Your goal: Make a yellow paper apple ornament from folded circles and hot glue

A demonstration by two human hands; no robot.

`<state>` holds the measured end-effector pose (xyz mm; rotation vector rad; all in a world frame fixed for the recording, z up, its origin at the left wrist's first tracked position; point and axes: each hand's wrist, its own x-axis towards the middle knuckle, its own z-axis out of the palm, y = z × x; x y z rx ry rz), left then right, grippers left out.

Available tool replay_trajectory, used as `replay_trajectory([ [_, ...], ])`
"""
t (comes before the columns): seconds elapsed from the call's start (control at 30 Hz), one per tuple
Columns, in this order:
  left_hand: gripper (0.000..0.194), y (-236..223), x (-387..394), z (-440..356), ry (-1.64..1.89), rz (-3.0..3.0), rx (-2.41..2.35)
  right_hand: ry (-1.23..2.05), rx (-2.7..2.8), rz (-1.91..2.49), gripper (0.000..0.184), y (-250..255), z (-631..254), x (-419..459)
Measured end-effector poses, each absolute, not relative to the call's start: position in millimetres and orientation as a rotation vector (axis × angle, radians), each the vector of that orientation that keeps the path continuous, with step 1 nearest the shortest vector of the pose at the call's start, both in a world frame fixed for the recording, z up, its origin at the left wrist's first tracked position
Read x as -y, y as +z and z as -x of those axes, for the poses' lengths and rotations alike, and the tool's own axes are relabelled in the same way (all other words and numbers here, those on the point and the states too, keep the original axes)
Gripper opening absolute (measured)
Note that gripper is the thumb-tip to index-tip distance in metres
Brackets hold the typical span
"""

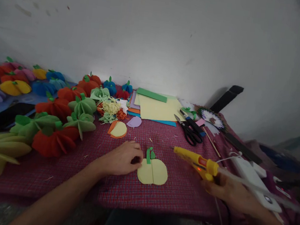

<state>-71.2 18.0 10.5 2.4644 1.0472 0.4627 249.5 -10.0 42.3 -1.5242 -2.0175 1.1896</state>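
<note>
A flat pale-yellow paper pumpkin (159, 172) lies on the checked cloth in front of me, with a crease down its middle. Its green paper stem (149, 156) and a curled leaf stick up from the top. My left hand (124, 158) rests at the pumpkin's left edge, thumb and fingers curled together on that edge. To the right, my right hand (225, 186) grips a yellow hot glue gun (195, 161) above the cloth. The gun's nozzle points left, a small red light glows on its body, and a translucent glue stick runs out of its back.
Several finished paper pumpkins (55, 107) crowd the left side. Coloured paper sheets (157, 108) lie at the back by the wall. Cut yellow pieces (119, 129), black scissors (191, 133) and a cutter (189, 120) lie nearby. A white power strip (253, 182) sits at right.
</note>
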Motion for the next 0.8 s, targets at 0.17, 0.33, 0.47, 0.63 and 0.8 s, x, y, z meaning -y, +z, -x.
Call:
replay_trajectory([
  [0.17,0.015,9,-20,71,0.471,-2.479,-1.082,1.573,1.838,1.476,0.037,39,-244,11],
  [0.33,0.014,14,-9,67,0.459,-2.585,-1.096,1.717,1.728,1.386,0.036,44,-224,13],
  [0.47,0.023,12,22,59,0.449,-2.701,-1.061,1.730,1.729,1.373,0.036,50,-218,13],
  [0.63,0.027,2,50,59,0.446,-2.686,-1.193,1.703,1.769,1.469,0.035,51,-212,12],
  [0.8,0.028,0,55,66,0.492,-2.660,-1.205,1.684,1.808,1.519,0.032,48,-205,9],
])
